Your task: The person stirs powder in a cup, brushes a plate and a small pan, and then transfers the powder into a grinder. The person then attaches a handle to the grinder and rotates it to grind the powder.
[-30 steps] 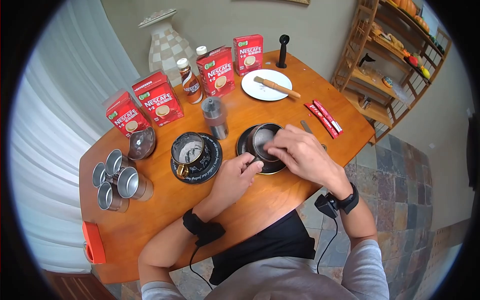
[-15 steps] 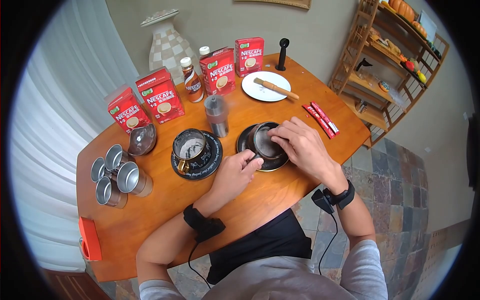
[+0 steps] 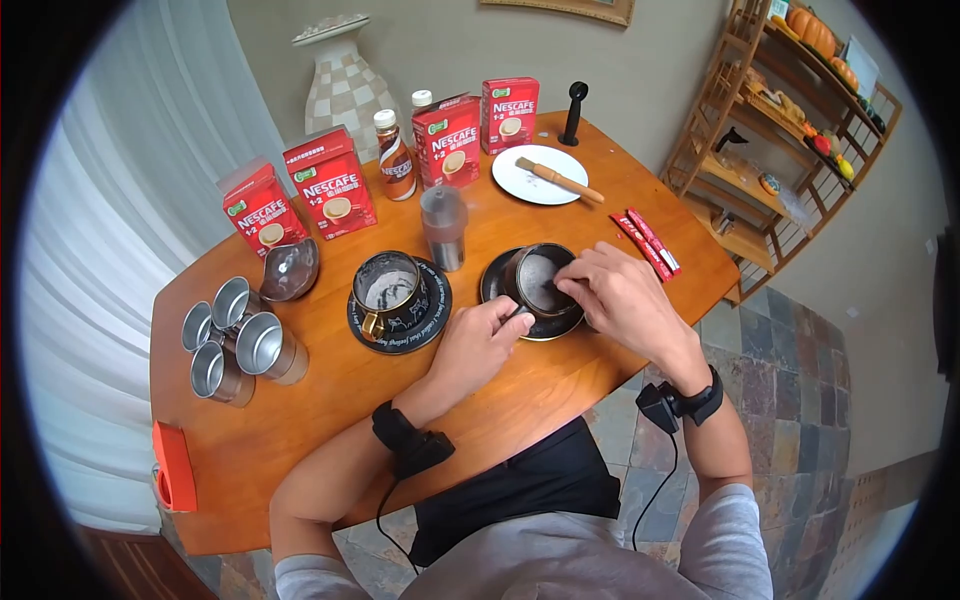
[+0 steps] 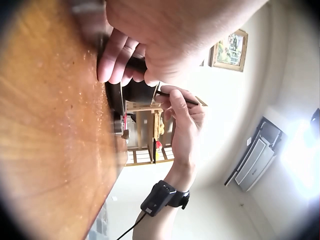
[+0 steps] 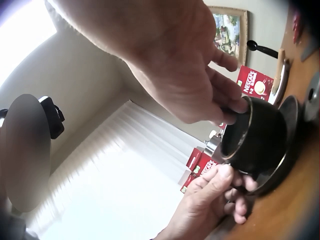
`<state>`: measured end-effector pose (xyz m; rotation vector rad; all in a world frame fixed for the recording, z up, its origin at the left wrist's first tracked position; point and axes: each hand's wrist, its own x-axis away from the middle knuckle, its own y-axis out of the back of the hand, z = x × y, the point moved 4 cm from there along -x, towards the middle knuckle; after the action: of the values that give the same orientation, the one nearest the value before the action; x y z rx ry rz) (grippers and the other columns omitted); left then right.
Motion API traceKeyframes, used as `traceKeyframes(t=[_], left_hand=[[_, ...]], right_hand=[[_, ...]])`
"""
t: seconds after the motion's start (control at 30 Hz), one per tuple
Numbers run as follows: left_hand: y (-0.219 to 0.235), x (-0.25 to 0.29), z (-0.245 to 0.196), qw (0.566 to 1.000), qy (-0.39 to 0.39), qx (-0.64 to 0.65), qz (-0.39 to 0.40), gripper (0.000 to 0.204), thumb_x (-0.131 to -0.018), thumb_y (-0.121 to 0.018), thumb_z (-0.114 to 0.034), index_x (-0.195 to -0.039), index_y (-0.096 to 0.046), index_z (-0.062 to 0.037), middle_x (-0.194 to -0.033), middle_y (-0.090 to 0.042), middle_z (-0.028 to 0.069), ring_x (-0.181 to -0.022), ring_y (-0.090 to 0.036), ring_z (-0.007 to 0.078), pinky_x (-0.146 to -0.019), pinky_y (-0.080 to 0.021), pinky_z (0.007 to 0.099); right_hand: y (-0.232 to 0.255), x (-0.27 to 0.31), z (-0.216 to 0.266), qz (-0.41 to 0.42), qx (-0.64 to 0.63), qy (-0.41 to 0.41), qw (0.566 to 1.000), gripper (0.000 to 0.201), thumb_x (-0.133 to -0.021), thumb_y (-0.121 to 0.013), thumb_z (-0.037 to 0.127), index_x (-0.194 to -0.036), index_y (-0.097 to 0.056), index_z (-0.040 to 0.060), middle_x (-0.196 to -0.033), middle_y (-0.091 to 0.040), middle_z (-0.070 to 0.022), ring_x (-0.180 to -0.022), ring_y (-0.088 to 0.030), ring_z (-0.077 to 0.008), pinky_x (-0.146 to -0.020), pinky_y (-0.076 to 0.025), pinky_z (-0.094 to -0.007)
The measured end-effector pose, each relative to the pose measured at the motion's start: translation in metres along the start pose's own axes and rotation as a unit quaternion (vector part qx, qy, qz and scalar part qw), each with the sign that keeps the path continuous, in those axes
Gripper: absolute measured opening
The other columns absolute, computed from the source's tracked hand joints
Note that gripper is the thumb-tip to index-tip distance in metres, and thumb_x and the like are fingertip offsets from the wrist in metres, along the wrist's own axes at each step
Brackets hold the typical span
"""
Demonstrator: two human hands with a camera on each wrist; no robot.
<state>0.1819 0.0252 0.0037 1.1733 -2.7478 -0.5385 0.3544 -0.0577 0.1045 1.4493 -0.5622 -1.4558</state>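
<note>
A black cup (image 3: pixel 540 280) stands on a black saucer (image 3: pixel 490 277). The left hand (image 3: pixel 480 347) pinches its handle between thumb and fingers, as the right wrist view also shows (image 5: pixel 202 202). Over the cup's right rim, the right hand (image 3: pixel 630 305) has its fingertips at the opening. In the left wrist view that hand (image 4: pixel 185 120) pinches a thin dark stick (image 4: pixel 192 102) whose lower end goes towards the cup; its tip is hidden. To the left, a second black cup (image 3: pixel 387 285) with pale powder inside sits on a lettered saucer (image 3: pixel 437 300).
Behind the cups stand a metal grinder (image 3: pixel 446 240), red boxes (image 3: pixel 335 195) and a bottle (image 3: pixel 396 168). A plate (image 3: pixel 515 184) bears a brush (image 3: pixel 565 180). Metal cups (image 3: pixel 270 347) and a dark bowl (image 3: pixel 290 270) stand left; red sachets (image 3: pixel 650 245) lie right.
The right hand's fingertips have shifted around inside the cup's opening, now nearer its right side. The left hand keeps its hold on the handle. The head view has shifted slightly.
</note>
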Motion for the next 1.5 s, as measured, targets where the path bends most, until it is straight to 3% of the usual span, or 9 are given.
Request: traceKeyframes(t=[0.07, 0.27, 0.47, 0.57, 0.77, 0.97, 1.1, 1.3, 1.5], left_hand=[[-0.001, -0.001, 0.003, 1.0, -0.006, -0.003, -0.007, 0.031, -0.105, -0.067, -0.028, -0.099, -0.07, 0.0028, -0.079, -0.07, 0.0058, -0.066, -0.063, 0.0099, -0.061, -0.054, 0.0282], [0.0, 0.0, 0.002, 1.0, 0.005, -0.024, 0.004, 0.031, -0.105, -0.067, -0.027, -0.099, -0.069, 0.0031, -0.08, -0.07, 0.0057, -0.066, -0.063, 0.01, -0.061, -0.054, 0.0279], [0.0, -0.002, 0.004, 1.0, -0.008, -0.013, -0.001, 0.032, -0.105, -0.067, -0.028, -0.099, -0.069, 0.0034, -0.079, -0.07, 0.0059, -0.066, -0.063, 0.0101, -0.061, -0.053, 0.0283], [0.0, -0.001, 0.003, 1.0, -0.002, -0.014, 0.0, 0.032, -0.105, -0.067, -0.028, -0.099, -0.069, 0.0033, -0.079, -0.07, 0.0055, -0.066, -0.063, 0.0099, -0.061, -0.053, 0.028], [-0.001, -0.001, 0.003, 1.0, -0.011, -0.009, 0.003, 0.031, -0.106, -0.066, -0.027, -0.098, -0.069, 0.0031, -0.079, -0.069, 0.0046, -0.065, -0.062, 0.0093, -0.06, -0.052, 0.0277], [-0.001, -0.001, 0.003, 1.0, -0.01, 0.0, 0.0, 0.031, -0.106, -0.065, -0.027, -0.098, -0.069, 0.0026, -0.079, -0.069, 0.0035, -0.065, -0.061, 0.0083, -0.06, -0.053, 0.0274], [0.001, -0.001, -0.001, 1.0, -0.004, 0.007, 0.003, 0.03, -0.106, -0.066, -0.026, -0.097, -0.069, 0.0023, -0.082, -0.07, 0.004, -0.065, -0.062, 0.0084, -0.059, -0.052, 0.0268], [-0.001, -0.002, 0.0, 0.999, 0.004, 0.041, -0.005, 0.03, -0.106, -0.065, -0.026, -0.096, -0.069, 0.0018, -0.082, -0.07, 0.0035, -0.064, -0.062, 0.0086, -0.058, -0.052, 0.0267], [0.004, 0.0, -0.008, 0.999, 0.011, 0.039, 0.002, 0.029, -0.106, -0.065, -0.025, -0.096, -0.069, 0.0017, -0.083, -0.071, 0.004, -0.065, -0.061, 0.0078, -0.059, -0.053, 0.0259]], right_hand=[[0.001, -0.005, 0.0, -0.034, -0.012, -0.006, 0.999, 0.009, -0.092, -0.072, 0.011, -0.093, -0.072, 0.0019, -0.087, -0.067, -0.0107, -0.088, -0.064, -0.0306, -0.076, -0.053, -0.0426], [-0.005, 0.0, 0.002, 0.036, 0.029, -0.018, 0.999, 0.009, -0.093, -0.072, 0.012, -0.093, -0.072, 0.0028, -0.088, -0.069, -0.0103, -0.089, -0.065, -0.0305, -0.075, -0.053, -0.0433], [-0.009, -0.005, -0.004, -0.01, 0.036, -0.03, 0.999, 0.011, -0.095, -0.07, 0.013, -0.094, -0.073, 0.0025, -0.089, -0.07, -0.0112, -0.09, -0.065, -0.0311, -0.076, -0.053, -0.0446], [-0.006, -0.001, -0.002, 0.036, -0.01, -0.025, 0.999, 0.011, -0.095, -0.07, 0.013, -0.097, -0.074, 0.0027, -0.09, -0.07, -0.0109, -0.089, -0.065, -0.0307, -0.076, -0.053, -0.044], [-0.014, -0.01, 0.001, -0.016, -0.021, -0.03, 0.999, 0.013, -0.095, -0.071, 0.014, -0.101, -0.076, 0.0036, -0.092, -0.071, -0.0095, -0.092, -0.064, -0.0298, -0.077, -0.053, -0.0434], [-0.013, -0.006, 0.002, 0.055, -0.095, 0.029, 0.994, 0.013, -0.095, -0.071, 0.013, -0.104, -0.076, 0.0045, -0.092, -0.07, -0.0089, -0.091, -0.063, -0.0291, -0.076, -0.053, -0.0421], [-0.015, -0.011, -0.004, -0.03, -0.023, -0.026, 0.999, 0.012, -0.095, -0.071, 0.012, -0.103, -0.076, 0.0042, -0.093, -0.072, -0.009, -0.092, -0.063, -0.03, -0.076, -0.052, -0.0422], [-0.011, -0.003, -0.005, 0.06, -0.105, 0.017, 0.992, 0.014, -0.097, -0.069, 0.014, -0.105, -0.076, 0.0042, -0.092, -0.07, -0.0097, -0.089, -0.062, -0.0308, -0.076, -0.052, -0.0439], [-0.017, -0.009, -0.016, 0.003, -0.046, -0.058, 0.997, 0.015, -0.097, -0.069, 0.015, -0.105, -0.077, 0.0041, -0.095, -0.073, -0.0101, -0.093, -0.063, -0.0311, -0.078, -0.052, -0.0439]])
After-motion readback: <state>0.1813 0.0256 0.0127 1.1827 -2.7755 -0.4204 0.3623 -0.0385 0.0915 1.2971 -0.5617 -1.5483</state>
